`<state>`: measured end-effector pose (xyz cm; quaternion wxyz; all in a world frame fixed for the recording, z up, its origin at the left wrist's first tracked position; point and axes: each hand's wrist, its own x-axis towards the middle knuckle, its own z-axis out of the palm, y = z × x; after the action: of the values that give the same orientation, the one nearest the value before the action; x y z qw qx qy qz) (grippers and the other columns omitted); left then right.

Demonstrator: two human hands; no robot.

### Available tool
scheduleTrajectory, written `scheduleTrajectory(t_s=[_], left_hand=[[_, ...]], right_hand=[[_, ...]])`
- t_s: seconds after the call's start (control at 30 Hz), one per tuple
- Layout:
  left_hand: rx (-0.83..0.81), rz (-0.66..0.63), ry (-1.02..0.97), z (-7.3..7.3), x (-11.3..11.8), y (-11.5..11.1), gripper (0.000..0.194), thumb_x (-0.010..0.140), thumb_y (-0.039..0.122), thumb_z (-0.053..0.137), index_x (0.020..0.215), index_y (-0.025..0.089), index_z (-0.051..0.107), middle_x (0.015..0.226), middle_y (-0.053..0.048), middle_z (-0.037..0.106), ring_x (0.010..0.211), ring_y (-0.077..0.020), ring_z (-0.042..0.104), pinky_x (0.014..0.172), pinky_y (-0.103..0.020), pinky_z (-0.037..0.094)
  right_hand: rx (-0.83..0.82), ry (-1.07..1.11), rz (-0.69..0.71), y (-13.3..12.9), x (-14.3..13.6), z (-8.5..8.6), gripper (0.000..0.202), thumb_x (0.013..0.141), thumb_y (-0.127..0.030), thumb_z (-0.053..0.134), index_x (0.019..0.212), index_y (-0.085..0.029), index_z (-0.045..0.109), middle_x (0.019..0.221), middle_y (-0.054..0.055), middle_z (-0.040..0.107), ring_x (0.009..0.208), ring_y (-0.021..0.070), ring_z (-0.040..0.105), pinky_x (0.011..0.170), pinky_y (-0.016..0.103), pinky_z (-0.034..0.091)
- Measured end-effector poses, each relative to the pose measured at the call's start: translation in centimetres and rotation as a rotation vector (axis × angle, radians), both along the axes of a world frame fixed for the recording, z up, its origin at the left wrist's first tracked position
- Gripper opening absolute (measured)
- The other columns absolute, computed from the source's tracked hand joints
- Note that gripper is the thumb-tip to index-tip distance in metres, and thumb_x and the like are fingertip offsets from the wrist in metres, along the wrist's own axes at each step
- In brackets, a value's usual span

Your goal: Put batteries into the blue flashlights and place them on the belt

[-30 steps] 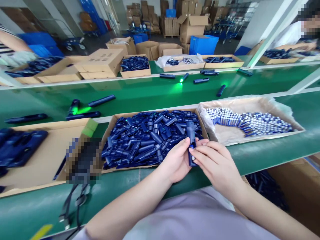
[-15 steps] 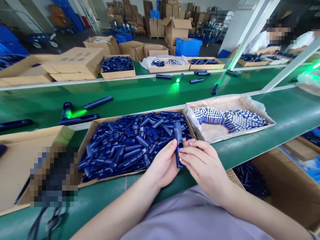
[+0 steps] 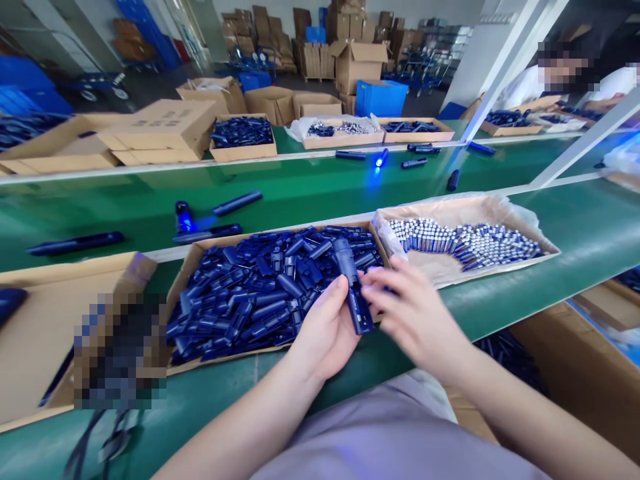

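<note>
My left hand (image 3: 327,330) is closed round a dark blue flashlight-like device (image 3: 357,310), its wider end pointing away from me over the box of parts. The device's near part has an open slot with something inside. Just right of it is my right hand (image 3: 413,310), fingers apart and slightly blurred, holding nothing that I can make out. Behind my left hand a cardboard box (image 3: 176,283) is full of small dark blue plastic parts (image 3: 260,290). Right of that, a lined tray (image 3: 440,265) holds rows of blue-and-silver batteries (image 3: 480,245).
Beyond the boxes runs a green belt (image 3: 300,190) with several dark blue devices, two glowing blue. More boxes (image 3: 245,155) line its far side. An open carton (image 3: 35,333) stands at left. A slanted white post (image 3: 575,143) rises at right, with people behind it.
My right hand has come away from the device and its fingers have spread. The devices on the belt have shifted right, and their glow has turned from green to blue.
</note>
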<state>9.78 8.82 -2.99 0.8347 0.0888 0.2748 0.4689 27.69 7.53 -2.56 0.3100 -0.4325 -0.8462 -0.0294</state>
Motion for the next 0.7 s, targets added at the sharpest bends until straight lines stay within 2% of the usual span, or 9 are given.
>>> scheduleTrajectory(t_s=[0.03,0.07,0.1,0.13,0.2,0.3,0.47,0.6,0.7], left_hand=[[0.016,-0.004,-0.008,0.0,0.0,0.0,0.022,0.094,0.027,0.055,0.106,0.012,0.065,0.124,-0.017,0.066,0.121,-0.0266,0.061,0.108,-0.045,0.045],[0.023,-0.014,-0.015,-0.1,0.0,0.0,0.022,0.095,0.028,0.055,0.105,0.011,0.065,0.126,-0.017,0.065,0.121,-0.0269,0.06,0.108,-0.045,0.045],[0.022,-0.027,-0.02,-0.2,0.0,0.0,0.023,0.095,0.029,0.055,0.104,0.011,0.065,0.127,-0.018,0.064,0.122,-0.0274,0.06,0.108,-0.046,0.044],[0.016,-0.041,-0.024,-0.3,0.1,0.0,0.024,0.095,0.03,0.055,0.104,0.01,0.064,0.129,-0.019,0.063,0.122,-0.0277,0.06,0.108,-0.046,0.044],[0.001,-0.056,-0.028,-0.5,0.1,0.0,0.024,0.095,0.03,0.055,0.105,0.01,0.063,0.13,-0.02,0.062,0.122,-0.0283,0.06,0.108,-0.046,0.045],[-0.001,-0.06,-0.029,-0.7,0.0,0.0,0.024,0.095,0.03,0.056,0.106,0.01,0.062,0.129,-0.021,0.062,0.12,-0.0285,0.061,0.106,-0.045,0.047],[0.012,-0.053,-0.028,-0.7,0.1,0.0,0.024,0.095,0.029,0.055,0.107,0.01,0.061,0.128,-0.021,0.063,0.118,-0.0284,0.063,0.103,-0.043,0.049],[0.006,-0.058,-0.04,-0.7,0.2,0.0,0.025,0.096,0.03,0.053,0.105,0.009,0.061,0.127,-0.021,0.063,0.115,-0.0279,0.064,0.101,-0.042,0.05],[-0.006,-0.074,-0.054,-0.7,0.3,-0.1,0.026,0.097,0.031,0.05,0.103,0.009,0.062,0.125,-0.021,0.064,0.113,-0.028,0.065,0.097,-0.041,0.052]], right_hand=[[-0.014,0.058,-0.112,1.7,1.6,-0.3,0.034,0.1,-0.032,0.04,0.117,-0.02,0.067,0.127,0.01,0.062,0.131,0.026,0.047,0.108,0.049,0.041],[-0.072,0.093,-0.321,3.6,3.4,-0.8,0.031,0.098,-0.027,0.04,0.111,-0.02,0.068,0.117,0.011,0.065,0.121,0.0244,0.054,0.105,0.047,0.043],[-0.203,0.043,-0.525,5.5,5.2,-1.4,0.029,0.096,-0.027,0.042,0.109,-0.019,0.068,0.111,0.011,0.065,0.111,0.0241,0.059,0.1,0.044,0.045],[-0.274,0.013,-0.612,7.4,7.0,-2.0,0.027,0.093,-0.025,0.047,0.105,-0.015,0.068,0.105,0.015,0.065,0.103,0.0268,0.061,0.094,0.046,0.047],[-0.357,-0.036,-0.694,10.5,9.9,-3.3,0.025,0.082,-0.024,0.06,0.101,-0.009,0.067,0.1,0.018,0.062,0.093,0.0289,0.061,0.089,0.046,0.047],[-0.404,-0.084,-0.693,12.8,11.5,-4.8,0.031,0.073,-0.022,0.069,0.1,-0.007,0.065,0.101,0.018,0.059,0.092,0.0282,0.058,0.09,0.043,0.045],[-0.435,-0.07,-0.656,12.8,11.3,-5.4,0.013,0.074,-0.019,0.065,0.085,-0.013,0.064,0.092,0.012,0.059,0.09,0.0252,0.057,0.089,0.039,0.044],[-0.415,0.035,-0.705,11.4,10.9,-3.7,0.011,0.08,-0.025,0.061,0.084,-0.015,0.064,0.088,0.011,0.063,0.087,0.0247,0.059,0.087,0.04,0.046],[-0.394,0.256,-0.685,7.9,8.4,-1.1,0.022,0.085,-0.036,0.06,0.094,-0.016,0.062,0.083,0.007,0.066,0.073,0.0208,0.062,0.073,0.037,0.051]])
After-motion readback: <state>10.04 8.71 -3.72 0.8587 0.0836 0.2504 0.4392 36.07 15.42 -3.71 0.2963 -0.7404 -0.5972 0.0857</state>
